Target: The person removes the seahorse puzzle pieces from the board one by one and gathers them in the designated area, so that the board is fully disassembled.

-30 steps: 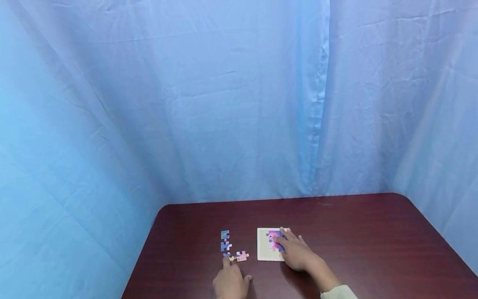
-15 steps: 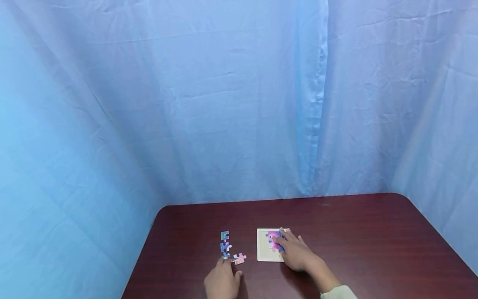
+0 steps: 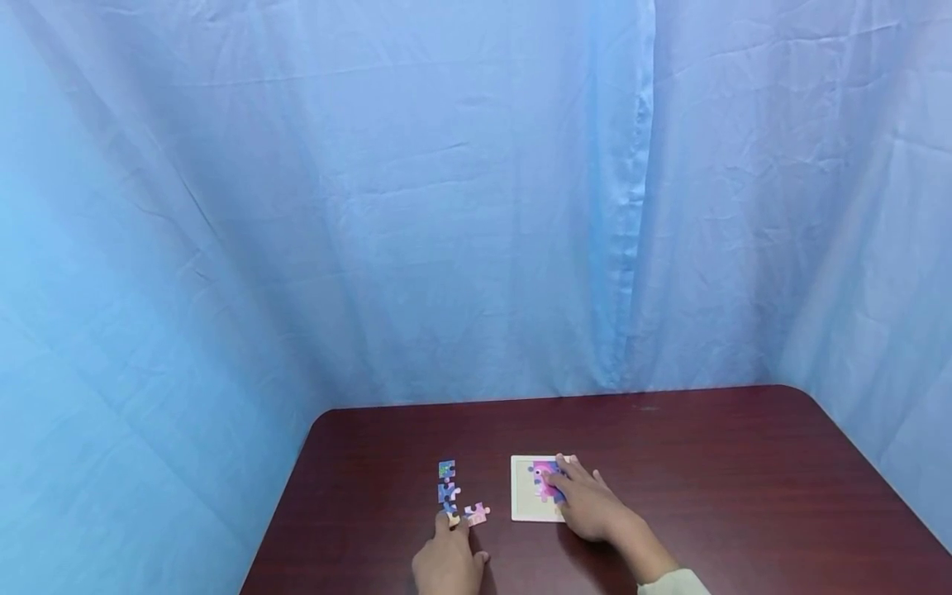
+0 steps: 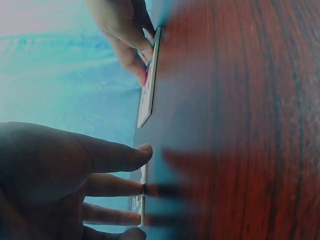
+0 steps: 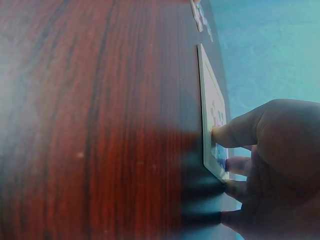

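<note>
My left hand (image 3: 449, 564) reaches in from the front edge, fingers extended, fingertips touching a yellowish jigsaw piece (image 3: 454, 520) at the near end of a loose column. Beyond it lie two blue jigsaw pieces (image 3: 447, 492), and a pink jigsaw piece (image 3: 478, 514) sits just to its right. In the left wrist view the thumb (image 4: 120, 156) stays apart from the straight fingers. My right hand (image 3: 590, 506) rests over the right side of a cream puzzle tray (image 3: 524, 506). Its spread fingers touch joined pink and blue pieces (image 3: 546, 481), partly covering them.
A dark red-brown wooden table (image 3: 714, 471) carries everything, its far corners rounded. Light blue curtains (image 3: 476, 207) hang behind and at both sides. The tray's left part shows bare board.
My left hand has shifted left overall, then slightly back right, with its fingers spreading. The pink piece has slid a little left and nearer. The right hand has stayed in place on the tray.
</note>
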### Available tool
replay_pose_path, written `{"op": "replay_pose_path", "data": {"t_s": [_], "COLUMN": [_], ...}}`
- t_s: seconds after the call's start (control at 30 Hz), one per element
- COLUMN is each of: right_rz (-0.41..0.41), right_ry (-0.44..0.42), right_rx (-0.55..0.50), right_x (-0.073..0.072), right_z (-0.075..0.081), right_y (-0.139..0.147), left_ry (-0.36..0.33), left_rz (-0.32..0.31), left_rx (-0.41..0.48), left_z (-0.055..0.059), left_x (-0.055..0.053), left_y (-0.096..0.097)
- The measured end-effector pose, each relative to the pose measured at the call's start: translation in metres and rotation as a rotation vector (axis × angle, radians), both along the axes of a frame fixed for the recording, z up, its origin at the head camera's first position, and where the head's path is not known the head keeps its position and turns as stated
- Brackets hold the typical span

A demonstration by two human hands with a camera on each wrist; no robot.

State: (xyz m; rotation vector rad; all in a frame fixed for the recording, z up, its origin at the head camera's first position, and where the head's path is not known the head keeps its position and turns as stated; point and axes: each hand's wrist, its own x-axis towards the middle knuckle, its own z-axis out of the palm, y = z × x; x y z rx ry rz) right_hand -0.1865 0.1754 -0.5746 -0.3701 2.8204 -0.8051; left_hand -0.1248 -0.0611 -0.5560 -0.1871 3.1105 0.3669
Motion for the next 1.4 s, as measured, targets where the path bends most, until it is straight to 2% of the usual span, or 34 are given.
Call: {"op": "replay_pose_path", "data": {"t_s": [0.17,0.23,0.43,0.6,0.73,0.87,1.13,1.27,1.4], "right_rz": [-0.019,-0.013,-0.002,0.004,0.000,0.002,0.002,-0.006,-0.010], "right_ry": [0.020,0.025,0.036,0.035,0.011,0.015,0.024,0.025,0.024], "right_rx": [-0.003,-0.014,-0.005,-0.002,0.003,0.010,0.035,0.025,0.023], "right_x": [-0.004,-0.005,-0.003,0.000,0.000,0.000,0.002,0.003,0.002], "right_z": [-0.015,-0.015,-0.010,0.004,0.009,0.009,0.009,0.010,0.008], "right_y": [0.001,0.002,0.001,0.001,0.001,0.002,0.002,0.001,0.000], "left_ry": [0.083,0.105,0.149,0.199,0.221,0.211,0.251,0.279,0.291], "left_rz": [-0.009,-0.014,-0.032,-0.073,-0.136,-0.210,-0.300,-0.317,-0.303], "left_rx": [0.019,0.031,0.066,0.119,0.148,0.139,0.152,0.159,0.169], "left_z": [-0.002,-0.003,-0.003,-0.005,-0.006,-0.007,-0.010,-0.012,-0.015], "left_x": [0.000,0.000,-0.003,-0.006,-0.009,-0.014,-0.023,-0.029,-0.037], "left_y": [-0.002,-0.003,-0.005,0.001,0.009,0.019,0.046,0.057,0.066]}}
